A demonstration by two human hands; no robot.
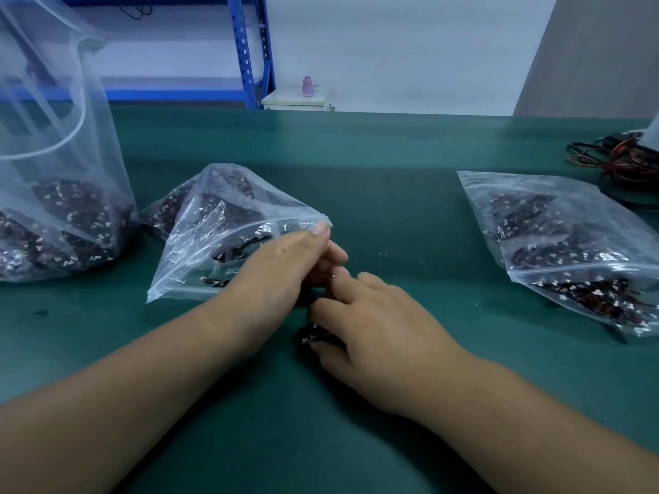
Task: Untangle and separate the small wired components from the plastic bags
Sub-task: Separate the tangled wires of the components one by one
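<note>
My left hand (285,269) and my right hand (371,326) meet at the middle of the green table (392,165). Under my right hand lies a small dark bundle of wired components (315,337) with white connectors, which its curled fingers and thumb grip. My left hand's fingers curl toward the same bundle, and a tiny white connector (334,277) shows between the two hands. Just behind my left hand lies a clear zip bag (221,222) with a few components left inside. What my left fingertips hold is hidden.
A tall open bag (60,194) full of components stands at the left. Another filled zip bag (570,244) lies at the right. Loose red and black wires (617,162) sit at the far right edge. Blue shelving (249,48) stands beyond the table.
</note>
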